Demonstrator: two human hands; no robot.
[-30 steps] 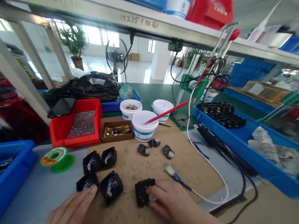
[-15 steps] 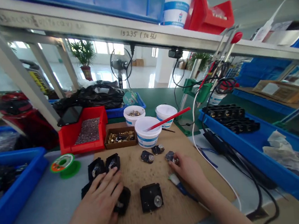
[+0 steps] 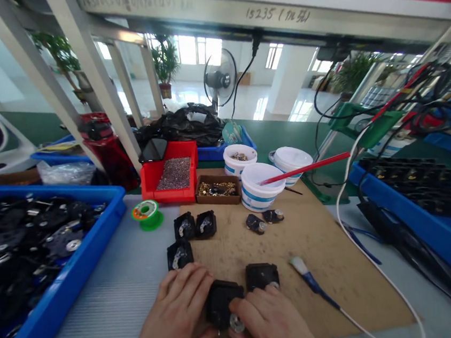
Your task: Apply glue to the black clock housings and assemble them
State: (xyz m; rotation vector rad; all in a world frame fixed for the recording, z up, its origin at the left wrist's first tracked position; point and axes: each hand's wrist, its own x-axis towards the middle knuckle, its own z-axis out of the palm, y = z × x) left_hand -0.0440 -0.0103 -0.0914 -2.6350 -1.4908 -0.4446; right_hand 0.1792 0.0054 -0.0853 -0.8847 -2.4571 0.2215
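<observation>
My left hand (image 3: 186, 307) grips a black square plastic housing (image 3: 219, 301) by its left side. At the housing's lower right corner, the fingers of my right hand (image 3: 267, 315) close round a small black part with a round metal disc (image 3: 237, 323); its seating is partly hidden. Just behind my right hand lies another black housing (image 3: 262, 274), a metal disc showing at its corner. Three more black housings (image 3: 180, 254) with silvery inner parts rest beyond my left hand. Two small black parts with metal discs (image 3: 255, 223) lie farther back on the cardboard.
A brush with a blue handle (image 3: 310, 281) lies right on the cardboard (image 3: 345, 307). White tubs (image 3: 259, 200), a red bin (image 3: 171, 191) and a small carton (image 3: 217, 191) line the back. Blue crates (image 3: 106, 224) flank both sides. A green spool (image 3: 150, 220) stands left; a white cable (image 3: 346, 221) runs right.
My right hand has come left and nearer from the back with the small part, to the housing in my left hand. My left hand has drawn that housing away from the others. The view has turned left.
</observation>
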